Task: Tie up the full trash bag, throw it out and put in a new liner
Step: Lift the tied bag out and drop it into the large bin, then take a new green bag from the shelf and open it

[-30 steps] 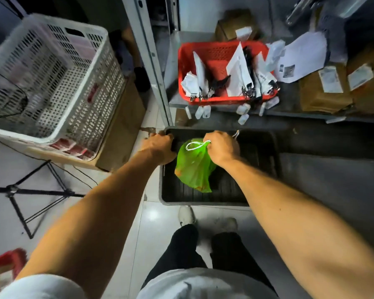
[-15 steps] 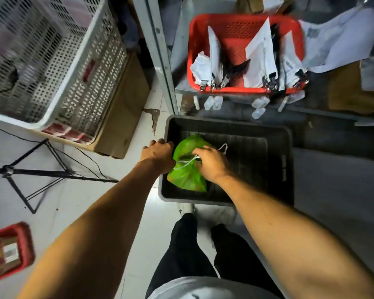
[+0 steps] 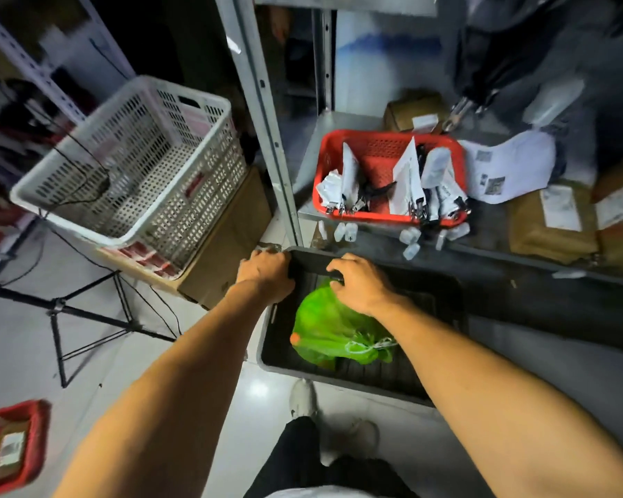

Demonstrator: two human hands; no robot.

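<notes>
A green trash bag (image 3: 328, 328) lies on its side inside a black plastic bin (image 3: 356, 388) on the floor. Its neck is tied off with a white drawstring (image 3: 369, 346) at the right end. My left hand (image 3: 267, 271) grips the bin's far left corner. My right hand (image 3: 360, 282) sits just above the bag, with its fingers curled over the bin's far rim and no hold on the bag.
A metal shelf post (image 3: 263, 120) rises just behind the bin. On the shelf stand a red basket (image 3: 385, 142) of tags and several brown parcels (image 3: 551, 224). To the left are a white perforated basket (image 3: 134, 167) on a cardboard box (image 3: 227, 239), a black tripod (image 3: 87, 310) and another red basket (image 3: 33, 443).
My right hand lowered the bag into the bin, let go of it and moved to the far rim. The bag now lies flat with its tied neck to the right.
</notes>
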